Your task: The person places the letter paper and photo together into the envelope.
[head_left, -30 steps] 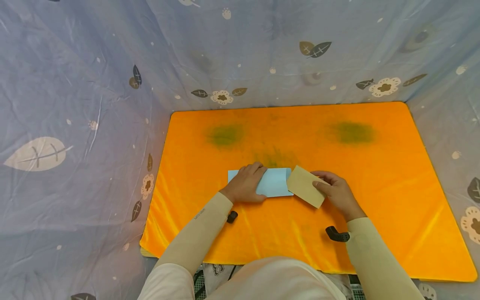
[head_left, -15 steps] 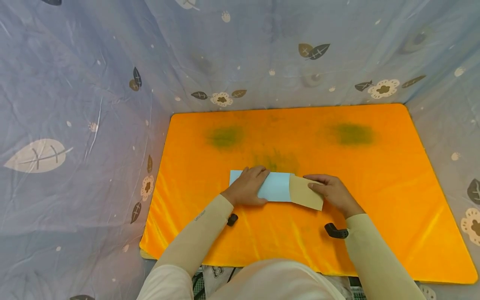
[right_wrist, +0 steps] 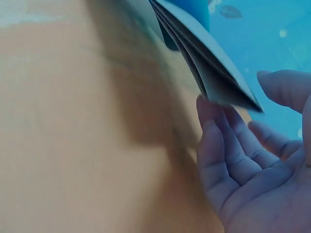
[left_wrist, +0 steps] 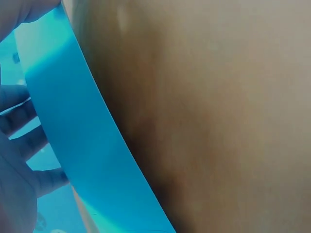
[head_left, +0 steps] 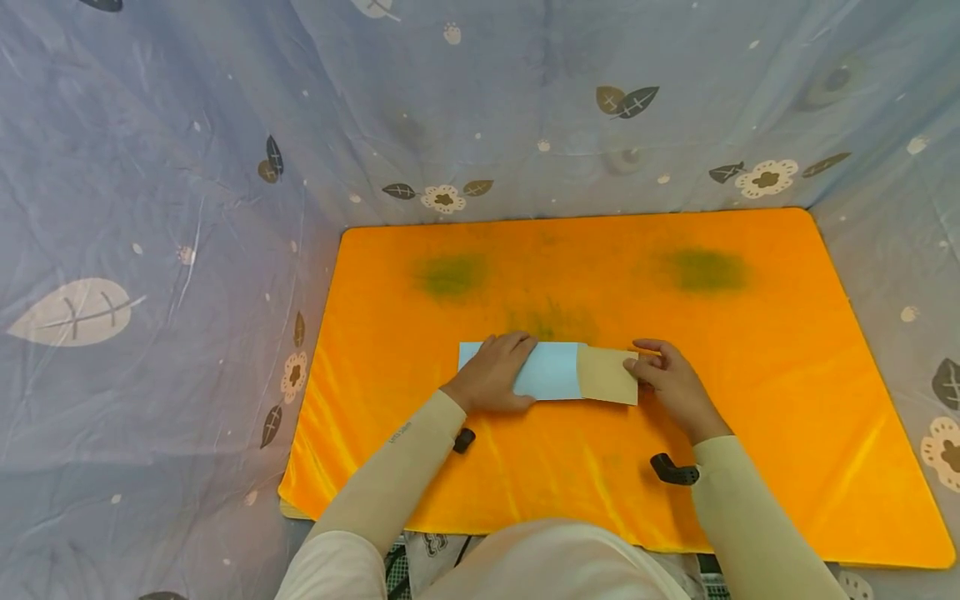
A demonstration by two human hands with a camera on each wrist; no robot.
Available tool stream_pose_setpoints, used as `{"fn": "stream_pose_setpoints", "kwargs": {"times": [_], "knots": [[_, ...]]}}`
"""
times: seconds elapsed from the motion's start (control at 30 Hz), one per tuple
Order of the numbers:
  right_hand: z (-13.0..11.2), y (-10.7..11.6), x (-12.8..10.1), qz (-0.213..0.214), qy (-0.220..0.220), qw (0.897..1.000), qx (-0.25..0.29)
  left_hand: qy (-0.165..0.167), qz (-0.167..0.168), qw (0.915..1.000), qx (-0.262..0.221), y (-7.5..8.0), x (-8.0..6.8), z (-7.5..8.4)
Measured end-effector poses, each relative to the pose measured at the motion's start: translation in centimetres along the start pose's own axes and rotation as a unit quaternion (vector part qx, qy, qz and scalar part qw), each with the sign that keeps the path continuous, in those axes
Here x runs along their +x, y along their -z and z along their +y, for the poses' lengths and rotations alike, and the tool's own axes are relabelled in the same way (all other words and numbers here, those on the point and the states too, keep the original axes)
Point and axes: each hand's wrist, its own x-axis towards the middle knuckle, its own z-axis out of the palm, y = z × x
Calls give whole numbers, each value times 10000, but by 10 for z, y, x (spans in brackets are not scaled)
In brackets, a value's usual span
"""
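Observation:
A light-blue paper envelope lies across the middle of the orange cloth, its opening facing right. My left hand holds it from above, thumb at the near edge and fingers toward the far edge. Out of the opening sticks a folded tan paper; its left part is hidden inside the envelope. In the right wrist view several layers show at the end of the folded paper. My right hand has fingertips touching underneath that end, while its thumb stands apart from the paper.
An orange cloth with greenish dark patches covers the table. Grey-blue curtains printed with leaves and flowers rise at the back and both sides. A black wrist device sits by the right sleeve, another by the left.
The tan paper has gone from tilted in front of the opening to lined up and partly inside the envelope. My right thumb has come off it. The left hand has stayed nearly still.

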Motion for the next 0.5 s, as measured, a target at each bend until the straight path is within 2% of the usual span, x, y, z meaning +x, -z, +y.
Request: {"fn": "stream_pose_setpoints", "kwargs": {"times": [0.1,0.23,0.4,0.5], "knots": [[4,4,-3,67,-59,9993,357,55,57,10000,16,1,-2,-3],[6,4,-4,88,71,9975,703,32,86,9999,67,1,-1,-3],[5,-5,-2,243,256,9965,762,-154,88,9998,41,0,3,1],[3,-13,1,282,315,9960,792,-153,60,9998,86,-3,5,3]]}}
